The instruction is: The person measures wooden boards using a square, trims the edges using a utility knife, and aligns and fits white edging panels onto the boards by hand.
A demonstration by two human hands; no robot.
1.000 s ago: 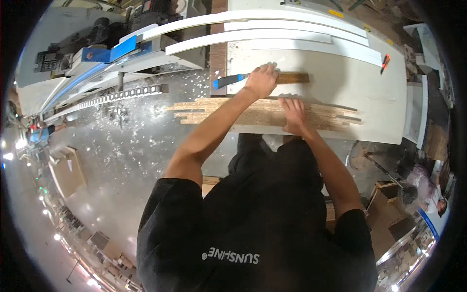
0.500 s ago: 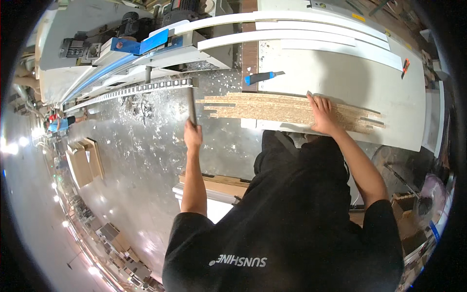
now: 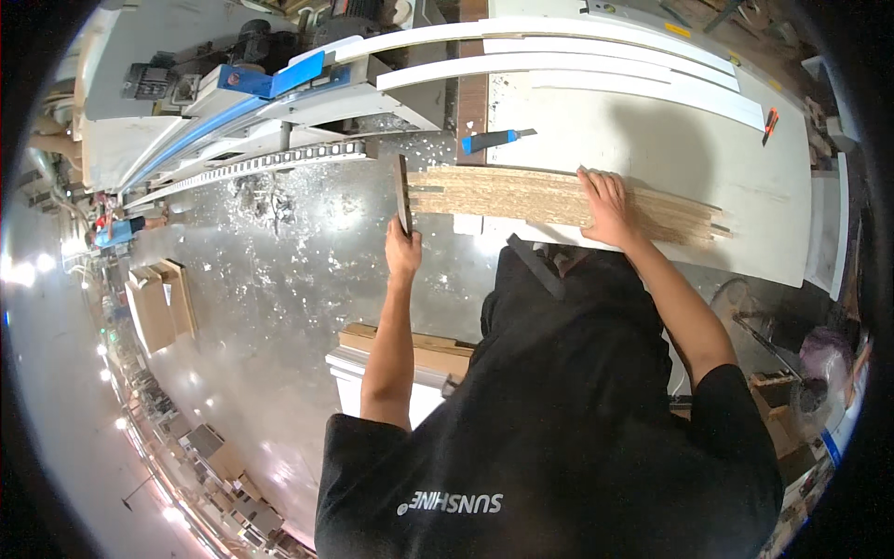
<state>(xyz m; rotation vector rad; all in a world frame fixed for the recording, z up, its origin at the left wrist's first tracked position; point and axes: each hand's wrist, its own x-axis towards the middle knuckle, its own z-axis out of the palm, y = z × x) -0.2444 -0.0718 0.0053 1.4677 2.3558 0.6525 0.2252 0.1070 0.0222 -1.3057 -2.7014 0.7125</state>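
Note:
A narrow dark brown strip point(image 3: 401, 186) is in my left hand point(image 3: 402, 250), gripped by its near end. It lies crosswise at the left ends of a bundle of particleboard strips point(image 3: 503, 194) and appears to touch them. My right hand point(image 3: 610, 207) is clasped over the bundle, fingers on its far side and thumb toward me. The strips overhang the left edge of the pale worktable point(image 3: 577, 116), and their right ends are uneven. Beyond the bundle lies a blue-handled utility knife point(image 3: 492, 141).
Long white strips point(image 3: 615, 65) run along the table's far side, near an orange cutter point(image 3: 770, 126). A machine with a blue rail point(image 3: 200, 130) and a slotted conveyor point(image 3: 279, 158) stands at the left. White scraps litter the floor. Stacked boards point(image 3: 410, 349) stand beside my left arm.
My left hand has brought the dark strip rightward against the bundle's left ends, which now look more even. My right hand has stayed on the bundle.

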